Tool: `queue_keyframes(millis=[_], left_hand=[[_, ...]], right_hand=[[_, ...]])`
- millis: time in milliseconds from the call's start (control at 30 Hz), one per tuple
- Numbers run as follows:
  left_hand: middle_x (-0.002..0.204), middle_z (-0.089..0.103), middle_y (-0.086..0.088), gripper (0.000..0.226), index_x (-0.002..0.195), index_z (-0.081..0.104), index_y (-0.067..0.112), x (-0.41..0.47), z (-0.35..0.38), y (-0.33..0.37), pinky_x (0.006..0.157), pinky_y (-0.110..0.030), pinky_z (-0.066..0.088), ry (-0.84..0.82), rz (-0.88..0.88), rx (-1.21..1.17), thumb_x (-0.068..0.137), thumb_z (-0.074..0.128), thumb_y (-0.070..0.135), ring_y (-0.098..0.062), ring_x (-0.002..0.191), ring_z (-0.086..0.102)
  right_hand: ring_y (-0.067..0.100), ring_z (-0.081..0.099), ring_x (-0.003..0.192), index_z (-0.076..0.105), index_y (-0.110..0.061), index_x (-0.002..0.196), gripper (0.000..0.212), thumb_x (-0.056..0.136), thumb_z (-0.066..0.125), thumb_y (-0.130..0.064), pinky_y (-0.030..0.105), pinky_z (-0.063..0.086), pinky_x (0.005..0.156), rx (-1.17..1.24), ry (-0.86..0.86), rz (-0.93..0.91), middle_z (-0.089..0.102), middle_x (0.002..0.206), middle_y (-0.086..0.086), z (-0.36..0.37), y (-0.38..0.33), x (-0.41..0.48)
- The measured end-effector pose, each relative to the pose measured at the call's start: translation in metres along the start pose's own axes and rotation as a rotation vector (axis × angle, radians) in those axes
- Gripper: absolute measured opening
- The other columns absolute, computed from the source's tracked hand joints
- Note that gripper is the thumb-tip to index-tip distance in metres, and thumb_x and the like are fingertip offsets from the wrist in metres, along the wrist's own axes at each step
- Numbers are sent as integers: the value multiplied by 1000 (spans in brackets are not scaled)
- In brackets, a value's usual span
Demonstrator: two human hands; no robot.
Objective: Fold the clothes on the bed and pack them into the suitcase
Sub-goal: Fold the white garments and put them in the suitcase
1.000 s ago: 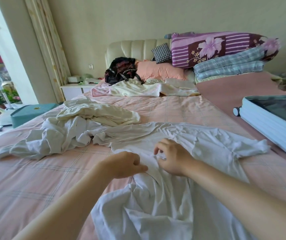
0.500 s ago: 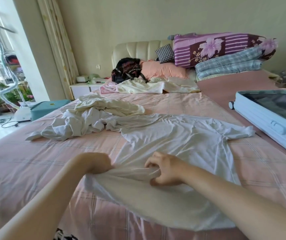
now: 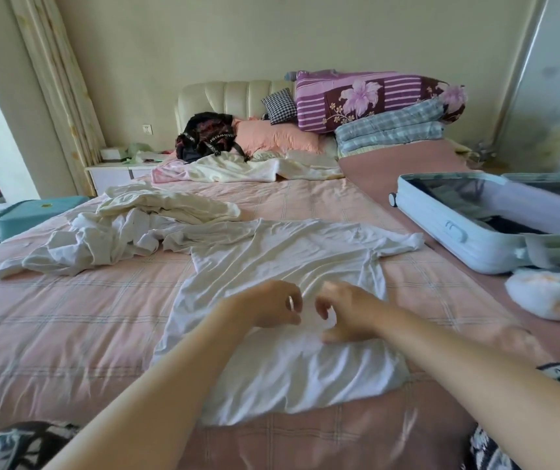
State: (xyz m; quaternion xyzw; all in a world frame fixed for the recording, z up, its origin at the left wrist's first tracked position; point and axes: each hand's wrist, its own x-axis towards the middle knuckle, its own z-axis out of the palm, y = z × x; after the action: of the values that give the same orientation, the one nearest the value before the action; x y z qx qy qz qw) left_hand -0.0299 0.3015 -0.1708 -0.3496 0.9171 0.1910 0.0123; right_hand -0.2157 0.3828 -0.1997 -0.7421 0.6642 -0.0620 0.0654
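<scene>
Folding the shirt (image 3: 288, 256) is in hand: left hand (image 3: 271, 305) and right hand (image 3: 348, 313) hover over it, loosely curled, holding nothing. Next, I think: grip 1 side, fold inward.

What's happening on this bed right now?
A person is folding a white short-sleeved T-shirt spread on the pink checked bed sheet. The left hand and right hand hover over its middle, fingers loosely curled, gripping nothing. The open pale blue suitcase waits to the right; crumpled white clothes lie left.

Pale wall (image 3: 305, 35), cream curtain (image 3: 58, 96), padded headboard (image 3: 231, 96), white nightstand (image 3: 112, 173) — daylight, seemingly from a window, left.
</scene>
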Motion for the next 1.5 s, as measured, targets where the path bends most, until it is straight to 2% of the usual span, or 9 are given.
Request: queue_keyframes(millis=[267, 433, 533, 633, 767, 1033, 1167, 1300, 1500], left_hand=[[108, 54, 12, 54, 115, 64, 33, 21, 55, 59, 95, -33, 47, -231, 144, 241, 70, 81, 58, -16, 106, 56], [119, 65, 5, 30, 118, 69, 22, 27, 55, 75, 91, -26, 44, -258, 118, 145, 91, 69, 34, -16, 109, 60], [98, 63, 3, 8, 101, 67, 22, 28, 43, 78, 82, -29, 53, -286, 84, -186, 94, 65, 25, -13, 89, 62], [88, 64, 4, 6, 102, 65, 22, 29, 41, 86, 80, -28, 57, -518, 35, -467, 97, 62, 19, -12, 79, 63], [109, 70, 0, 22, 122, 59, 21, 43, 53, 105, 87, -31, 53, -794, 57, -430, 100, 56, 18, -18, 92, 70], [111, 68, 3, 21, 106, 69, 24, 113, 24, 107, 70, -19, 48, 33, 69, -151, 97, 52, 15, -16, 94, 66], [121, 61, 0, 28, 116, 63, 26, 154, 19, 103, 78, -28, 54, 216, 44, -117, 101, 41, 19, -19, 92, 63], [127, 59, 1, 33, 130, 56, 25, 200, 19, 104, 86, -29, 51, 185, 40, -102, 102, 39, 17, -18, 103, 60], [135, 58, -5, 35, 136, 54, 16, 273, 16, 127, 96, -28, 42, 229, 90, -26, 103, 43, 19, -23, 121, 55]], right_hand=[[12, 40, 120, 50, -40, 127, 87, 52, 92, -53, 36, 44, 101, -102, -290, 61, 39, 125, -9, 5, 53, -62], [13, 57, 94, 69, -24, 95, 24, 79, 80, -40, 33, 51, 82, 43, -154, 74, 60, 106, -7, -2, 54, -67], [6, 56, 71, 64, -23, 73, 18, 81, 76, -34, 26, 44, 63, 143, -159, 125, 61, 76, -10, -31, 61, -76], [15, 65, 78, 65, -27, 74, 17, 83, 79, -33, 30, 53, 69, 169, -486, 254, 64, 78, -8, -51, 73, -80], [22, 73, 86, 69, -23, 109, 24, 97, 61, -43, 37, 57, 84, 315, -920, 498, 76, 94, -1, -52, 74, -77], [23, 71, 60, 68, -15, 94, 25, 91, 44, -20, 25, 49, 47, 309, 30, 558, 73, 87, 12, -56, 131, -37], [22, 66, 80, 61, -20, 103, 17, 90, 51, -17, 31, 55, 71, 235, 182, 660, 66, 95, 5, -50, 167, -10], [27, 59, 116, 53, -12, 135, 40, 94, 53, -12, 39, 49, 101, 196, 162, 722, 59, 127, 8, -44, 206, 19], [29, 52, 130, 48, -23, 144, 48, 96, 50, -23, 40, 44, 106, 219, 231, 669, 51, 146, 7, -29, 240, 35]])
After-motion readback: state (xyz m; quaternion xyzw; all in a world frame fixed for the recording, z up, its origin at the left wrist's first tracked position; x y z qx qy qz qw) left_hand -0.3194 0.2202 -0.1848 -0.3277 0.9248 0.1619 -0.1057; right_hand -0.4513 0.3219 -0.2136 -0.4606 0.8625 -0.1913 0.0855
